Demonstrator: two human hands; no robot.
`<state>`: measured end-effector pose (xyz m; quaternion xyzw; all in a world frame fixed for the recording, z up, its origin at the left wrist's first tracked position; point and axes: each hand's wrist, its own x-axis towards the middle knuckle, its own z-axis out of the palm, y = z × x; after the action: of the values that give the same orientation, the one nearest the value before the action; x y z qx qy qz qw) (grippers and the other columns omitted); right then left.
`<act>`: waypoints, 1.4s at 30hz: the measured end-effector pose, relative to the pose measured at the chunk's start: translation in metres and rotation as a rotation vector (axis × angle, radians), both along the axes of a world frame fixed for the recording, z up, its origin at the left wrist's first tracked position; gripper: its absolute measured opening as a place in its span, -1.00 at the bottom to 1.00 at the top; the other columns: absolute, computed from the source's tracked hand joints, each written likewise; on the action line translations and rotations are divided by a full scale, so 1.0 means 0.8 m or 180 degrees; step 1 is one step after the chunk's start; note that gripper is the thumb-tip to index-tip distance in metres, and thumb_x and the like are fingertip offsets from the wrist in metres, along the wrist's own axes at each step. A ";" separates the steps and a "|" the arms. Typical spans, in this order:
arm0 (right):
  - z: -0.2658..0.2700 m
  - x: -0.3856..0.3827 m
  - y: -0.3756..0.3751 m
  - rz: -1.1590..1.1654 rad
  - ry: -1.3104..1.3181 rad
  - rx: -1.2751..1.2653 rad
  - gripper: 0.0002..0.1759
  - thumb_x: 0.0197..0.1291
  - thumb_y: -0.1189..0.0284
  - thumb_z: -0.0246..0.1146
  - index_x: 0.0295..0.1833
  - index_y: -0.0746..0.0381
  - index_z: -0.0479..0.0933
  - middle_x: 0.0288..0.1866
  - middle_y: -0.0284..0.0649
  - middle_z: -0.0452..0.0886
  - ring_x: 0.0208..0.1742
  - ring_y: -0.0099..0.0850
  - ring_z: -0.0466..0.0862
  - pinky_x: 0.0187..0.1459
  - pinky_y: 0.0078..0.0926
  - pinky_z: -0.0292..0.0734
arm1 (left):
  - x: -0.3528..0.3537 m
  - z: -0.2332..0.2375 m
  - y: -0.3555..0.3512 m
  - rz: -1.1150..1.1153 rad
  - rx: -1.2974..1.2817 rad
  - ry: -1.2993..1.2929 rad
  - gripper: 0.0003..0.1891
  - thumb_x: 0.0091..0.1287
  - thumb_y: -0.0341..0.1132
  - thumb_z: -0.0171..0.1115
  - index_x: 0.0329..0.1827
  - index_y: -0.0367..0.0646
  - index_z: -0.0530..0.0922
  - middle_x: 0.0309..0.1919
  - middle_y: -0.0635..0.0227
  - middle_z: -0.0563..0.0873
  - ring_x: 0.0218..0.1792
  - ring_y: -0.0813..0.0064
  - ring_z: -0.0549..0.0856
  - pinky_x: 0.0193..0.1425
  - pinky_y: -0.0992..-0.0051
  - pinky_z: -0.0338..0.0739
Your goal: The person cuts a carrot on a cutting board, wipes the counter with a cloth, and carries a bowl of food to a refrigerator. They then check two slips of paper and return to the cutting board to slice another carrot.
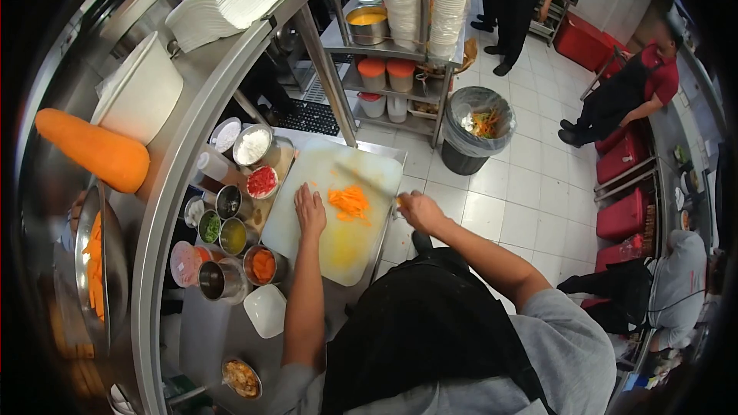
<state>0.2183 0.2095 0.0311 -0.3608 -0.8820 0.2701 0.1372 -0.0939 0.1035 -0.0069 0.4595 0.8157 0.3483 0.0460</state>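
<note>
A pile of cut orange carrot pieces [349, 204] lies on the white cutting board [306, 163], whose surface has yellow stains. Flat on the board, left of the pile, rests my left hand [310, 211], fingers stretched out and holding nothing. My right hand [420, 212] is closed around the handle of a knife [375, 180] at the board's right edge. The blade is smeared by motion and reaches over the board beyond the pile. Most of the handle is hidden in my fist.
Left of the board stand metal containers with carrot pieces [264, 265], chopped greens [210, 227] and white powder [253, 144], plus a white square bowl [265, 310]. A large carrot [92, 150] sits on the upper shelf [201, 100]. A lined bin [478, 131] and several people are beyond.
</note>
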 end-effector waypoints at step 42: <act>0.058 0.029 0.002 -0.0463 0.1048 -0.3674 -0.70 0.48 0.27 0.19 0.03 0.32 0.56 -0.28 -0.30 0.63 -0.43 -0.56 0.60 -0.49 -0.57 0.58 | -0.010 0.053 0.058 -0.1628 -0.0834 0.0104 -0.45 0.28 -0.52 -0.03 0.39 -0.23 0.47 0.32 0.06 0.55 0.34 0.07 0.49 0.44 0.13 0.33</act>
<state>0.2417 0.2107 0.0772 -0.3899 -0.5333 0.7473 0.0722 -0.1016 0.1501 0.0355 0.6460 0.7120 0.2096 0.1783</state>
